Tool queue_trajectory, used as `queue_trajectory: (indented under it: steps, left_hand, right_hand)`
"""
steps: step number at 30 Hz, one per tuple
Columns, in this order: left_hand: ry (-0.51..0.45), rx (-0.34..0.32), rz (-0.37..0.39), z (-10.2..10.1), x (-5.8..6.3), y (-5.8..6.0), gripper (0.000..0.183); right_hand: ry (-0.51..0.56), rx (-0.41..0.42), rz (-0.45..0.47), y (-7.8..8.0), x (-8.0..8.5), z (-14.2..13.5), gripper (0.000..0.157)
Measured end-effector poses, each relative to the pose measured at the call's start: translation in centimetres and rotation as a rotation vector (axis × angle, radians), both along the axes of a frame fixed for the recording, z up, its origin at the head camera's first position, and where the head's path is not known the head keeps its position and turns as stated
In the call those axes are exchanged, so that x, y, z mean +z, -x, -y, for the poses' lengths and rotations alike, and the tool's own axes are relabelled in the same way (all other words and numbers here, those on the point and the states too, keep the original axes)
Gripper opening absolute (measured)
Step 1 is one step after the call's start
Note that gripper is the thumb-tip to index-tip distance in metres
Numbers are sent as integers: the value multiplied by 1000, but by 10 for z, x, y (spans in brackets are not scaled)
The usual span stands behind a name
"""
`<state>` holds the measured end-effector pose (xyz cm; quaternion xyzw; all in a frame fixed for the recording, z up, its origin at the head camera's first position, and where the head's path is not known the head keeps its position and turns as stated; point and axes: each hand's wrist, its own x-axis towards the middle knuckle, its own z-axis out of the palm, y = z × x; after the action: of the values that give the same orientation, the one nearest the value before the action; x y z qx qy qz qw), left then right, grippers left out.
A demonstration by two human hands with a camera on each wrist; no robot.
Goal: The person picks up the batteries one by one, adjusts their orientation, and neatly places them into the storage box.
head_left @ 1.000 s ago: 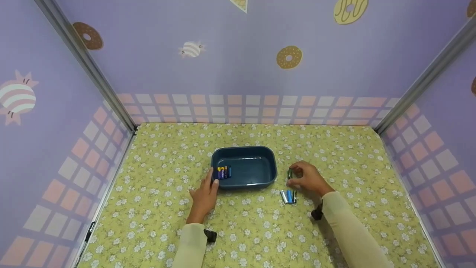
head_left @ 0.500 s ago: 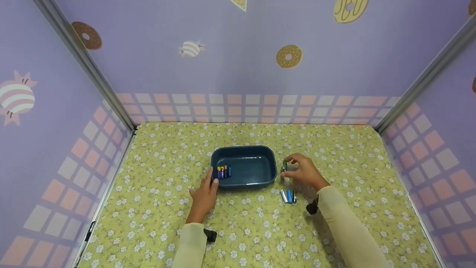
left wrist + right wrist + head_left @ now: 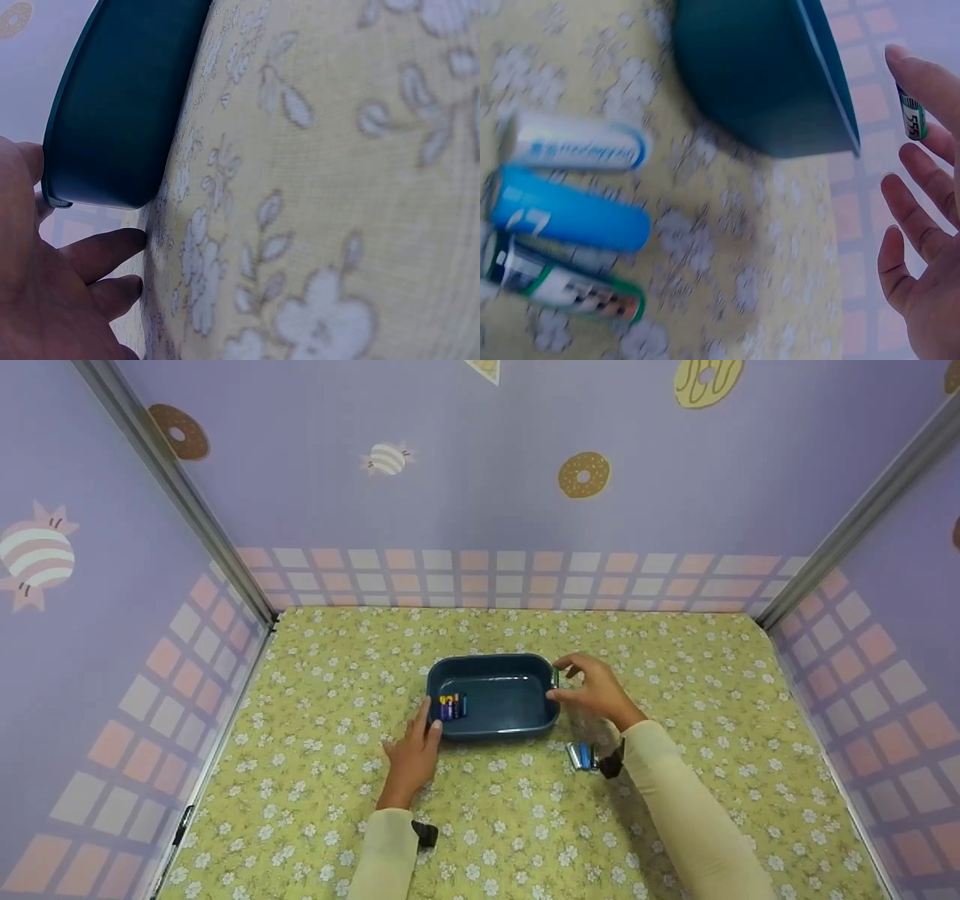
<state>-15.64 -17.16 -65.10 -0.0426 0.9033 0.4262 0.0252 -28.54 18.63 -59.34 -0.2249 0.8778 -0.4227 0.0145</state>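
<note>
A dark blue-green plastic basin (image 3: 495, 733) stands on the cloth. Inside it, at the left, several batteries (image 3: 451, 706) lie side by side. My left hand (image 3: 411, 757) rests at the basin's near left corner, fingers extended; in the left wrist view the thumb and a finger touch its rim. Between thumb and forefinger, my right hand (image 3: 596, 690) pinches a small green battery (image 3: 911, 115) upright at the basin's right rim, its other fingers spread. On the cloth lie a silver-white battery (image 3: 577, 142), a blue battery (image 3: 570, 210) and a green-and-black battery (image 3: 562, 277).
The yellow flowered cloth (image 3: 495, 825) covers the work surface. Purple walls with printed sweets (image 3: 480, 510) enclose it at the back and both sides, with metal posts (image 3: 802, 540) in the corners. A black strap piece (image 3: 612, 761) on the right wrist hangs close beside the loose batteries.
My right hand has moved left and away from me with the pinched green battery, from beside the loose batteries to the basin's right rim. The left hand has stayed at its corner.
</note>
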Motion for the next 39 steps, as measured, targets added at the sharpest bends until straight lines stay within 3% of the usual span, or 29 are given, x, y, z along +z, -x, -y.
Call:
queue_trajectory:
  steps: [20,39]
  left_hand:
    - [-10,6,13,-1,-1,1,65]
    - [6,15,19,0,-2,2,65]
  right_hand:
    - [29,84,9,14,9,61,55]
    - [8,156,71,21,-7,108,60]
